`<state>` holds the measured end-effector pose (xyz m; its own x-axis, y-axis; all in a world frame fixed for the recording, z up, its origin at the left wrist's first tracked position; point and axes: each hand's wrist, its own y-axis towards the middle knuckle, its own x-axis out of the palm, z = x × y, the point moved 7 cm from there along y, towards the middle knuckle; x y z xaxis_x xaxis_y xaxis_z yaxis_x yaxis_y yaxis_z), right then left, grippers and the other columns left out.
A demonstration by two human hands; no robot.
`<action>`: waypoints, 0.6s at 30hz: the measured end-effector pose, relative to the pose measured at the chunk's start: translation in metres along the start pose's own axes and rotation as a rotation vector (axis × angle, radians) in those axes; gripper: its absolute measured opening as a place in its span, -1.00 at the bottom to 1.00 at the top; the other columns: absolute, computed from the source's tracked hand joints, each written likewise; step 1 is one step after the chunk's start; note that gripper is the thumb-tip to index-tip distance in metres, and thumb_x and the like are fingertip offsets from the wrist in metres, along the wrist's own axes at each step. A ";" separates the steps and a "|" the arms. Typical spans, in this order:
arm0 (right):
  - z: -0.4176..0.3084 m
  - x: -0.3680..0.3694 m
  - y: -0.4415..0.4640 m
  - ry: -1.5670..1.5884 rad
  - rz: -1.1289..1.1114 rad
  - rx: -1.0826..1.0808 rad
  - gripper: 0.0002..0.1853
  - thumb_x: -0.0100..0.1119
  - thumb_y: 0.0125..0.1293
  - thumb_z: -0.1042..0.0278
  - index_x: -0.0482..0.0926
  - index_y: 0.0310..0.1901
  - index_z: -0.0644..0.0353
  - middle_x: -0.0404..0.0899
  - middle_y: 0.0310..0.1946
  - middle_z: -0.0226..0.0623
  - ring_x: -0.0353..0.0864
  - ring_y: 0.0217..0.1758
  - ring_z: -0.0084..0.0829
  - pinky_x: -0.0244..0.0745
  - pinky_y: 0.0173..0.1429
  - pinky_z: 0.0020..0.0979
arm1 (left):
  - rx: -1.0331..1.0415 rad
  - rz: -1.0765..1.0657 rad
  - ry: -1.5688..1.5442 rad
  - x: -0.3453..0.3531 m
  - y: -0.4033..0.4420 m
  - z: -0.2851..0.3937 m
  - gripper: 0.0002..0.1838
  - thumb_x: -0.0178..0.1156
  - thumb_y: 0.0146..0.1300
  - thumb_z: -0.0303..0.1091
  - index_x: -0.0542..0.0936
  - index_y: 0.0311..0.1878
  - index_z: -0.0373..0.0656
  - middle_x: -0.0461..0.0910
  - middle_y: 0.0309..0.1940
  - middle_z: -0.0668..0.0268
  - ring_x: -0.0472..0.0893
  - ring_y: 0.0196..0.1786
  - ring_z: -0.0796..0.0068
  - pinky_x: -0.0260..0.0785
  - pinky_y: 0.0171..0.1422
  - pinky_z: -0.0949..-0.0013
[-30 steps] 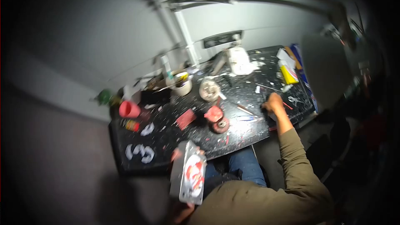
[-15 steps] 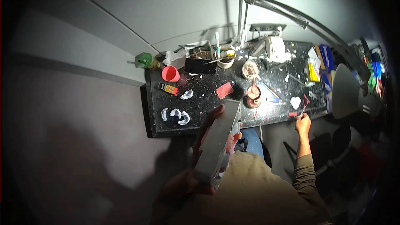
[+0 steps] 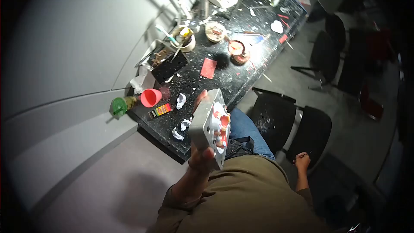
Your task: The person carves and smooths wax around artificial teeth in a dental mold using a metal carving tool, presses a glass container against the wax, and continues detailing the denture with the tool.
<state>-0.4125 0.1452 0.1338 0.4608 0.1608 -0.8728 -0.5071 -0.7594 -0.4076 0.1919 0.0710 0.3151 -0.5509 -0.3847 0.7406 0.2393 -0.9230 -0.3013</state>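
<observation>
My left hand (image 3: pixel 201 159) is wrapped round a grey metal dental flask (image 3: pixel 202 121), held tilted above the floor by the bench's near left end. Its side wall shows bolt holes. White plaster and red wax (image 3: pixel 224 121) fill its open face. Out to the right, away from the bench, my right hand (image 3: pixel 302 160) is closed beside a black chair. A small dark tip shows at its fingers, but what it is I cannot make out.
The speckled black bench (image 3: pixel 233 77) holds a red cup (image 3: pixel 150 98), a small box (image 3: pixel 160 110), white dental pieces (image 3: pixel 180 101), a pink wax sheet (image 3: pixel 208 68), a round pot (image 3: pixel 236 48) and a tool cup (image 3: pixel 188 45). Black chairs (image 3: pixel 272 116) stand to the right.
My view has turned, so the bench now runs diagonally. My right hand has drawn back from the bench's edge toward the chairs. The flask's filled face shows more.
</observation>
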 end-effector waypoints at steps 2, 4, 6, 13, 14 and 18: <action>0.031 0.008 -0.033 -0.040 0.035 0.009 -0.86 0.31 0.35 0.66 0.55 -0.32 0.24 0.73 -0.45 -0.19 0.80 -0.52 -0.33 0.75 -0.47 -0.24 | 0.061 0.058 0.068 -0.006 0.007 -0.001 0.45 0.64 -0.03 0.22 -0.06 0.76 -0.18 0.38 0.41 0.12 0.54 0.29 0.29 0.40 0.40 0.18; 0.049 0.025 -0.055 -0.025 0.031 -0.013 -0.86 0.32 0.35 0.66 0.54 -0.31 0.25 0.72 -0.46 -0.19 0.81 -0.49 -0.32 0.73 -0.46 -0.26 | -0.037 0.051 0.085 -0.002 0.003 -0.001 0.47 0.63 -0.06 0.23 -0.06 0.76 -0.18 0.39 0.37 0.14 0.54 0.25 0.35 0.41 0.33 0.24; 0.055 0.046 -0.065 -0.008 0.025 0.000 -0.87 0.29 0.38 0.64 0.54 -0.29 0.24 0.71 -0.48 -0.23 0.81 -0.48 -0.35 0.70 -0.46 -0.29 | -0.107 0.077 0.124 -0.008 0.001 -0.004 0.48 0.62 -0.11 0.25 -0.04 0.75 -0.17 0.43 0.27 0.21 0.52 0.15 0.43 0.42 0.19 0.37; -0.044 0.106 -0.070 0.361 -0.096 0.020 -0.91 0.16 0.53 0.50 0.55 -0.22 0.16 0.70 -0.42 -0.39 0.76 -0.46 -0.54 0.63 -0.50 -0.45 | -0.141 -0.063 0.279 -0.033 0.006 -0.002 0.34 0.43 0.06 0.04 -0.14 0.76 -0.28 0.38 0.44 -0.25 0.62 0.33 -0.08 0.65 0.29 0.01; -0.056 0.111 -0.072 0.377 -0.110 0.026 -0.91 0.17 0.53 0.49 0.56 -0.22 0.16 0.71 -0.39 -0.39 0.75 -0.45 -0.55 0.62 -0.50 -0.46 | -0.208 -0.031 0.229 -0.036 0.007 -0.004 0.32 0.43 0.07 0.03 -0.12 0.76 -0.28 0.39 0.44 -0.26 0.62 0.33 -0.12 0.66 0.27 -0.02; -0.105 0.128 -0.068 0.418 -0.192 0.010 -0.93 0.22 0.57 0.41 0.63 -0.14 0.17 0.74 -0.27 -0.38 0.75 -0.35 -0.58 0.64 -0.42 -0.50 | -0.387 -0.033 0.117 -0.032 0.028 -0.009 0.20 0.38 0.19 0.14 0.03 0.71 -0.32 0.49 0.34 -0.16 0.64 0.24 -0.01 0.60 0.27 0.03</action>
<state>-0.2427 0.1516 0.0782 0.8004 0.0280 -0.5988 -0.3901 -0.7340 -0.5559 0.2088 0.0573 0.2778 -0.6456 -0.3327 0.6874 -0.0864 -0.8625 -0.4986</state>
